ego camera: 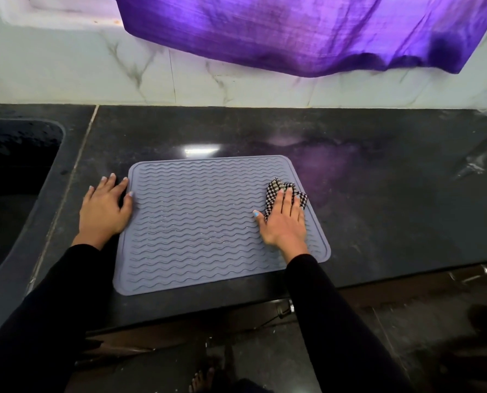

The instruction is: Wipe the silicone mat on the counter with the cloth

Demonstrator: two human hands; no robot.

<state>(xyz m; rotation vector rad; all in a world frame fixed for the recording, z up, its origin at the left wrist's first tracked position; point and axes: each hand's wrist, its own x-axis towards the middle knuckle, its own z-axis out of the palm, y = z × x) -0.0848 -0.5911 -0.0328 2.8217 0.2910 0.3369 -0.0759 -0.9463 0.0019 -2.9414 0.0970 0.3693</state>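
nearest the camera are two black sleeves point(336, 321) reaching over the tabletop point(378, 208) edge – the left hand point(103, 211) lies flat and relaxed, fingers straight, on the tabletop with its thumb on the mat point(202, 222) at its left border, while the right hand point(284, 219) presses a bunched checked cloth point(279, 191) under straight fingers near the mat's right edge

risks as i judge them: the cloth sits close to the right rim, so a stroke could run off onto the tabletop; the mat's near edge lies close to the tabletop's front lip, so a hard pull toward the body might drag it over if the left hand eases off; the wavy ridges may keep damp in the grooves

the tabletop is dark polished stone – a dark sink point(15, 194) at left, marble-look wall tiles point(179, 75) behind, a purple fabric point(307, 32) hanging above
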